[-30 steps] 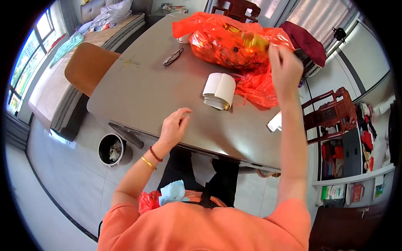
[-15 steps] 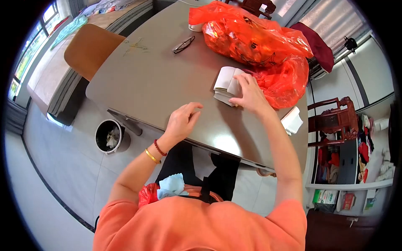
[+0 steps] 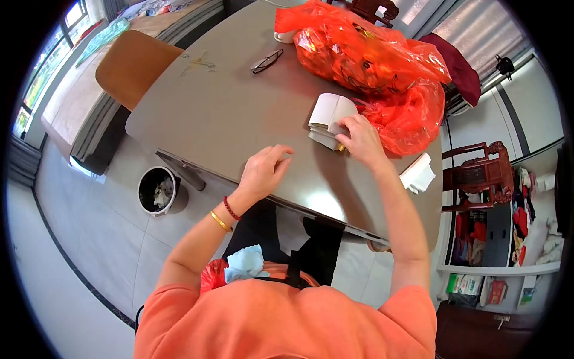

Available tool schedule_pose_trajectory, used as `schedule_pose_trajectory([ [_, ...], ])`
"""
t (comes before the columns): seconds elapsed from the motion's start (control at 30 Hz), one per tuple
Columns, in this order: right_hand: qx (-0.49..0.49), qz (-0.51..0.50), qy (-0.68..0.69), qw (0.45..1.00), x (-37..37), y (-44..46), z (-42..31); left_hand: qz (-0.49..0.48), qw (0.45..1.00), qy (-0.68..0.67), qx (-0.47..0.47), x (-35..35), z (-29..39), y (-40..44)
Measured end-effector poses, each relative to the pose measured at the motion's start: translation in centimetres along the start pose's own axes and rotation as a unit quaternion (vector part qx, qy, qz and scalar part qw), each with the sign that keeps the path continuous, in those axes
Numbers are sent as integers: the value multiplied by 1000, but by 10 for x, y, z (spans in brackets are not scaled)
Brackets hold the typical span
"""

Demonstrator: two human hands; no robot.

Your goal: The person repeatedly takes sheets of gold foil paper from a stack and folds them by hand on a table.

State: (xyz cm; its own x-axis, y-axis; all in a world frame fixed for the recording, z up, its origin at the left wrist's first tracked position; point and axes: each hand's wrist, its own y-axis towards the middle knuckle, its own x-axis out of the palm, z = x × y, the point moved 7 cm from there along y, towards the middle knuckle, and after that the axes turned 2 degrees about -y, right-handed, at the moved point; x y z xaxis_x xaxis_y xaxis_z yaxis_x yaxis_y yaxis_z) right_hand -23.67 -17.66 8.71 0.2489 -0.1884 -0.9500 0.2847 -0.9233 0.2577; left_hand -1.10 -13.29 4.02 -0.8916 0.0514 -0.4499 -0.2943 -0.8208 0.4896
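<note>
Lowered from the bulging, translucent red plastic bag [image 3: 365,57], the right hand [image 3: 360,139] curls at the white, curved-topped papery block [image 3: 326,110] on the smooth grey-brown table [image 3: 251,113], its grip impossible to tell, while the left hand [image 3: 263,170] hangs loosely open near the edge.

One left hand [image 3: 263,170], one right hand [image 3: 360,140], one surface [image 3: 239,113]
One white block [image 3: 330,112], one smaller white piece [image 3: 418,173]; one pair of glasses [image 3: 267,61]; one brown chair [image 3: 134,69], one carved chair [image 3: 475,178], a second carved chair [image 3: 375,11], three in all; one red bracelet [image 3: 231,209], one gold bangle [image 3: 221,222]; one bin [image 3: 178,200]; one blue cloth [image 3: 244,263]; one bed [image 3: 78,113]; red plastic [image 3: 371,60], whether one bag or more cannot be told
</note>
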Motion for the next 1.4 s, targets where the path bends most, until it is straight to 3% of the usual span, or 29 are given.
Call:
schedule_pose_trajectory([
  [0.43, -36, 116, 25, 992, -6, -15, -8, -5, 1000, 27, -1, 0, 3, 0],
  [0.53, -89, 216, -108, 966, -19, -23, -26, 0, 1000, 30, 4, 0, 4, -1],
  [0.63, -122, 273, -145, 943, -35, -36, -55, 10, 999, 45, 21, -1, 6, -2],
  [0.8, -180, 262, -110, 942, -30, -83, -111, 40, 976, 113, 179, 6, 62, -15],
  [0.93, -179, 212, -30, 960, -10, -127, -127, -62, 981, 99, 156, 47, 59, -41],
  [1.03, -159, 180, -3, 971, -4, -150, -114, -78, 954, 155, 245, 50, 59, -49],
  [1.13, -102, 132, 79, 983, -3, -163, -85, -99, 951, 146, 255, 48, 60, -51],
  [1.3, -1, 82, 202, 976, 4, -157, -53, -98, 974, 98, 181, 47, 57, -42],
  [1.4, 107, 70, 222, 967, 12, -139, -34, -111, 978, 117, 131, 55, 51, -35],
])
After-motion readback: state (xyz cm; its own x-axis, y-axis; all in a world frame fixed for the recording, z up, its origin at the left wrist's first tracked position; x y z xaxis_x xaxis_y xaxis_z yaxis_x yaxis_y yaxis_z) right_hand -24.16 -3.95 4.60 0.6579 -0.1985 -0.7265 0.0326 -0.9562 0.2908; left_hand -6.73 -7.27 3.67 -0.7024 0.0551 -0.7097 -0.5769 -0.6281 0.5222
